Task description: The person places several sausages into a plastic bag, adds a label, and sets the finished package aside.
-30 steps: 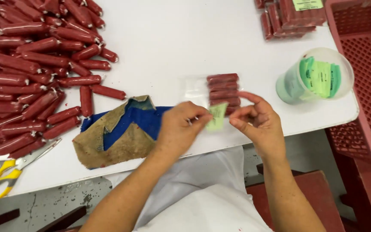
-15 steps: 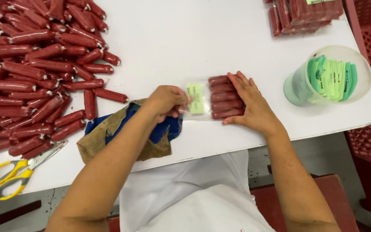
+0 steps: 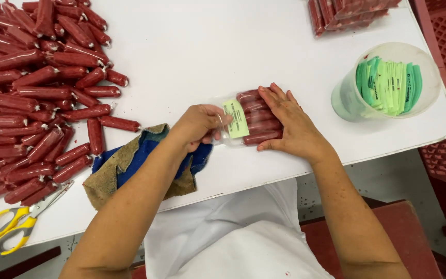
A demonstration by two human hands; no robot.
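Left hand (image 3: 198, 125): fingers curled, pinching the open end of the clear bag (image 3: 243, 120).
Right hand (image 3: 290, 123): spread flat, pressing down on the sausages (image 3: 256, 116) inside the bag.
Bag: lying on the white table (image 3: 223, 51), near its front edge, with a green label (image 3: 236, 118) inside.
Cloth (image 3: 130, 165): blue and brown, bunched under the left wrist.
Scissors (image 3: 16, 222): yellow handles, far left by the edge.
Tub (image 3: 388, 85): holds more green labels, to the right.
Loose pile (image 3: 32, 93): many red sausages, left side.
Might go wrong: the label could bend or slip crooked if the left hand pushes too fast.
Hard to see: some of the bagged sausages hide under the right palm; the packs (image 3: 347, 13) at the top are cut off.
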